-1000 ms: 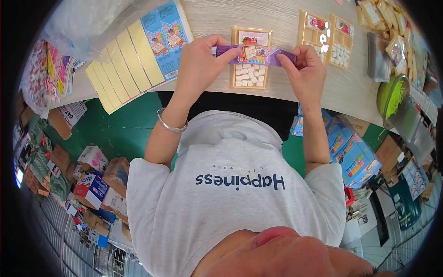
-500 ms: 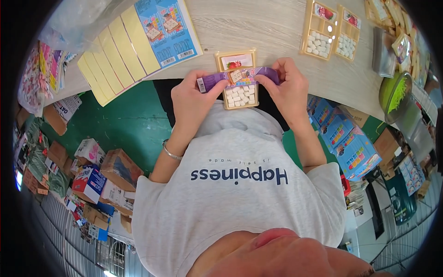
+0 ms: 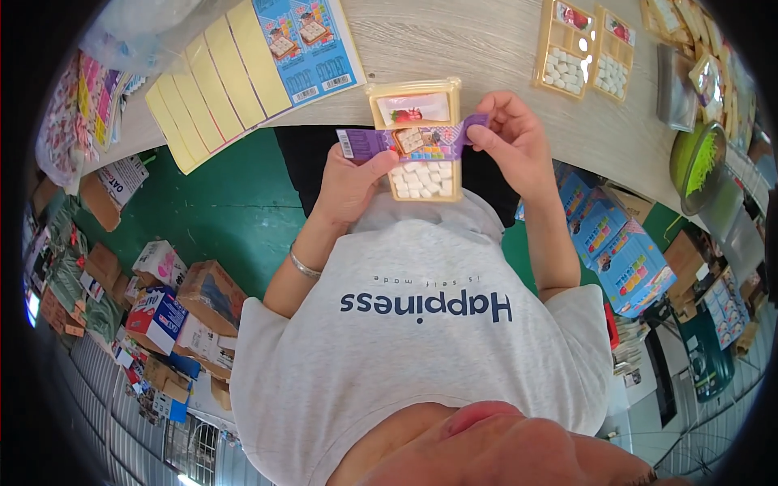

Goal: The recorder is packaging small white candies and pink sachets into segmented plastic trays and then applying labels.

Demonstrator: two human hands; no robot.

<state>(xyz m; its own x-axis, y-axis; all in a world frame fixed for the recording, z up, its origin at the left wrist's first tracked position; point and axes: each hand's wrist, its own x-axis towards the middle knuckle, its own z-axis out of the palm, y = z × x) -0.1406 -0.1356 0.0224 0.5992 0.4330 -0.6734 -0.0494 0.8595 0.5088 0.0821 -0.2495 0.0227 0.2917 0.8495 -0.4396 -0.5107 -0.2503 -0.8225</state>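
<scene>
Holds tray (image 3: 415, 87) higher than before; pinches it with purple label (image 3: 423, 146) in left grip (image 3: 348, 184), label's right end in right grip (image 3: 514, 150); leaves left end loose.

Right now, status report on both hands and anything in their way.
Left hand: gripping purple printed strip. Right hand: pinching its right end. Tan rectangular plastic tray of white pieces: strip across its middle. Two similar trays: off right, clear of hands.

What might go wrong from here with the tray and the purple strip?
The tray might drop if the left hand slips: its near end juts past the table. The purple strip might crease or sit crooked: its right end, pinched by the right hand, sticks out beyond the tray.
</scene>
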